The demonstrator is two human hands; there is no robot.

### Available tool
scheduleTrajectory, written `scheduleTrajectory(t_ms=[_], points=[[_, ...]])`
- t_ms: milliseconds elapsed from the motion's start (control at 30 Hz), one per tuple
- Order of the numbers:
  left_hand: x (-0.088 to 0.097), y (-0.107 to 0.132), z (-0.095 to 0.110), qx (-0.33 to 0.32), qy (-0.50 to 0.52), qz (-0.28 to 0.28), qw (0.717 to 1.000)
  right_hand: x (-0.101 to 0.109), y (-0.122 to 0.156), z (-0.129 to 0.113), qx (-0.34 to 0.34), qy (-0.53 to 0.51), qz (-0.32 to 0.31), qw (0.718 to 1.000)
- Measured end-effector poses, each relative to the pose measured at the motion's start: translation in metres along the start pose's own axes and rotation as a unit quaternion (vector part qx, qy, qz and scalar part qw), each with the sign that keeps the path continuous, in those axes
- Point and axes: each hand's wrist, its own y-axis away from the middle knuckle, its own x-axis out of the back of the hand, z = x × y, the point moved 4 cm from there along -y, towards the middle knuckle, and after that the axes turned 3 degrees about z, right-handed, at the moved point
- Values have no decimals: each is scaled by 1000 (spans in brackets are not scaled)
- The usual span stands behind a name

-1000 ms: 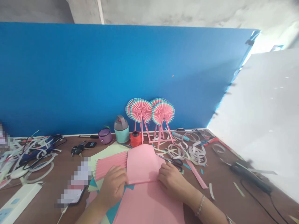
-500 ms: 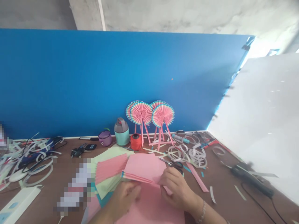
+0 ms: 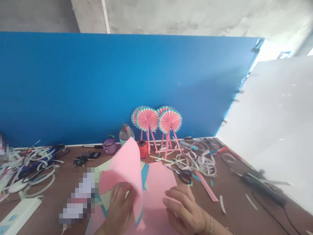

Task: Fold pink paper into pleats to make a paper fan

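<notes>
My left hand (image 3: 119,209) grips a pink paper sheet with a teal edge (image 3: 128,163) and holds it raised and tilted to the left above the table. My right hand (image 3: 184,210) lies with fingers spread on a flat pink sheet (image 3: 160,178), holding nothing. A pleated pink paper piece (image 3: 107,179) rests on pale green sheets just left of the raised sheet. Black-handled scissors (image 3: 182,174) lie beyond my right hand.
Finished pink paper fans (image 3: 157,122) lean on the blue partition (image 3: 97,85). A bottle (image 3: 125,132), orange thread spool (image 3: 142,148) and purple container (image 3: 110,145) stand near them. Curled white strips (image 3: 198,158) lie right, a glue gun (image 3: 261,186) far right, cables and strips (image 3: 29,163) left.
My left hand has lifted the folded pink sheet off the table and swung it up to the left. My right hand has let go and spread flat on the lower sheet.
</notes>
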Motion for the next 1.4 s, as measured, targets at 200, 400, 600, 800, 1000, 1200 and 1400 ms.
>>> scheduleTrajectory(t_ms=[200, 400, 600, 800, 1000, 1200, 1400], points=[[-26, -18, 25, -56, -282, -43, 957, -20, -7, -7, -8, 7, -100, 995], [-36, -19, 24, -36, -262, -133, 955, -50, 6, 22, -126, 30, -233, 964], [-22, -25, 15, -4, -200, -106, 974, -44, 20, 52, -274, -18, -263, 925], [-10, -27, 9, 36, -174, -124, 976, -34, 18, 59, -321, -109, -240, 910], [-3, -31, 10, 51, -145, -139, 978, -27, 18, 62, -352, -162, -252, 887], [-2, -31, 1, 124, -99, -107, 982, -27, 17, 64, -428, -130, -254, 857], [-4, -28, -3, 135, -103, -102, 980, -28, 18, 64, -410, -142, -235, 870]])
